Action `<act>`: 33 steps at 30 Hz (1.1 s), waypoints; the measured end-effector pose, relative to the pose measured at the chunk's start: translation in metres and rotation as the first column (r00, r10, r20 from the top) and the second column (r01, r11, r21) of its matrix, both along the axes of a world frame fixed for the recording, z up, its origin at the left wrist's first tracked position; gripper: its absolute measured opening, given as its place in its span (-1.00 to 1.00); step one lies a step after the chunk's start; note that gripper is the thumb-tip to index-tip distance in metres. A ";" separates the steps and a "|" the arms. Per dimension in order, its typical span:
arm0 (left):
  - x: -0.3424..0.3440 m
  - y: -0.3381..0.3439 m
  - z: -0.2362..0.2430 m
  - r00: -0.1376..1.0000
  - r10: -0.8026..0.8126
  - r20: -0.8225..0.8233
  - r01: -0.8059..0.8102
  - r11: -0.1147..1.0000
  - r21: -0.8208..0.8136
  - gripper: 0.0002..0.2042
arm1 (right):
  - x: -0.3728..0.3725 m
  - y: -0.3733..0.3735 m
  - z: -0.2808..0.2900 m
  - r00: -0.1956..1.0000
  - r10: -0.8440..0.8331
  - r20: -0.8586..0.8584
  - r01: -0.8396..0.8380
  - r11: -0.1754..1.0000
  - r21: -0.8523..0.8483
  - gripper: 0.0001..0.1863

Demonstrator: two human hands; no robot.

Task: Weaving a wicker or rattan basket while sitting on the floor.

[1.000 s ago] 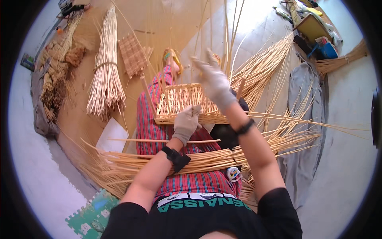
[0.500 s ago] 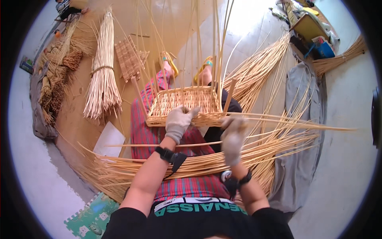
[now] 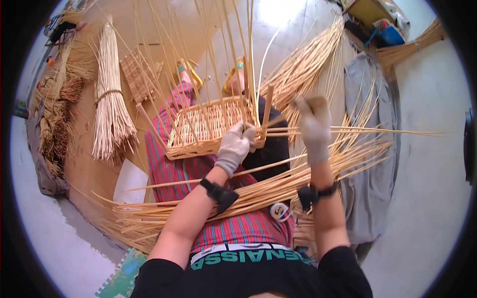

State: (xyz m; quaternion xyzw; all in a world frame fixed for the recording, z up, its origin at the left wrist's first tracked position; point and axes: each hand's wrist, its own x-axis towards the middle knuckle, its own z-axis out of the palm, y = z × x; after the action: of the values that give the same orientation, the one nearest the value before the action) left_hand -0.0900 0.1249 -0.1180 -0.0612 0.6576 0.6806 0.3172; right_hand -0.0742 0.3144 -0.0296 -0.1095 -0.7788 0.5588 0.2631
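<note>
My left hand [image 3: 237, 146], in a pale glove, is closed on the near rim of a shallow woven basket [image 3: 196, 126] near its right end. The basket rests tilted over my legs, with long upright strands and thicker corner sticks. My gloved right hand [image 3: 313, 124] is raised right of the basket, beside long horizontal weavers [image 3: 380, 130] that run out from its right side; its fingers are smeared by motion. A bundle of loose strands [image 3: 179, 211] lies across my lap below both hands, with a round tape measure [image 3: 280, 212] on it.
Bundled strands lie at left [image 3: 112, 124] and upper right [image 3: 308, 59], near a woven panel [image 3: 136, 74], a white sheet [image 3: 130, 184] and darker bundles [image 3: 54, 119]. Grey cloth [image 3: 365, 208] lies at right. A cluttered stand [image 3: 367, 15] stands upper right; a seated person is partly visible upper left.
My right hand swung down from high over the basket, then rose again to its right. The basket sits further left and more tilted in the picture; my left hand stays on its rim.
</note>
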 end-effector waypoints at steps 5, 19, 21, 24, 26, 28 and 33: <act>0.010 0.003 -0.019 0.987 0.126 -0.095 -0.127 0.992 0.001 -0.83 | -0.113 0.002 0.010 0.949 0.292 0.122 -0.315 0.834 0.454 -0.73; 0.013 -0.194 0.023 0.737 -0.413 -0.535 -0.321 0.484 -0.814 -0.12 | 0.000 -0.069 -0.031 0.921 0.077 0.381 -0.389 0.164 0.907 -0.01; 0.000 -0.198 0.016 0.652 -0.395 -0.647 -0.423 0.519 -0.743 -0.14 | -0.015 -0.067 -0.029 0.847 0.070 0.527 -0.527 0.238 0.816 -0.01; -0.015 -0.193 0.027 0.665 -0.402 -0.629 -0.407 0.511 -0.757 -0.16 | -0.024 -0.067 -0.024 0.868 0.063 0.493 -0.489 0.290 0.823 0.03; -0.019 -0.188 0.047 0.604 -0.437 -0.666 -0.455 0.498 -0.739 -0.18 | -0.024 -0.079 -0.022 0.959 0.026 0.284 -0.280 0.272 0.921 0.07; -0.028 -0.178 0.066 0.475 -0.459 -0.750 -0.494 0.566 -0.660 -0.23 | -0.025 -0.097 -0.025 0.954 0.239 0.183 -0.274 0.440 0.855 0.06; -0.062 -0.145 0.082 0.399 -0.763 -0.508 -0.465 0.310 -0.830 -0.22 | -0.054 -0.121 -0.038 0.961 0.219 0.172 -0.257 0.464 0.848 -0.01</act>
State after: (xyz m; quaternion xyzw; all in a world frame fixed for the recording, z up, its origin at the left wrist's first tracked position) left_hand -0.1517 -0.0202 -0.0359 0.2250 0.9677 0.0295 -0.1102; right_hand -0.1286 0.1934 -0.0672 0.1351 -0.9651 0.1241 0.1870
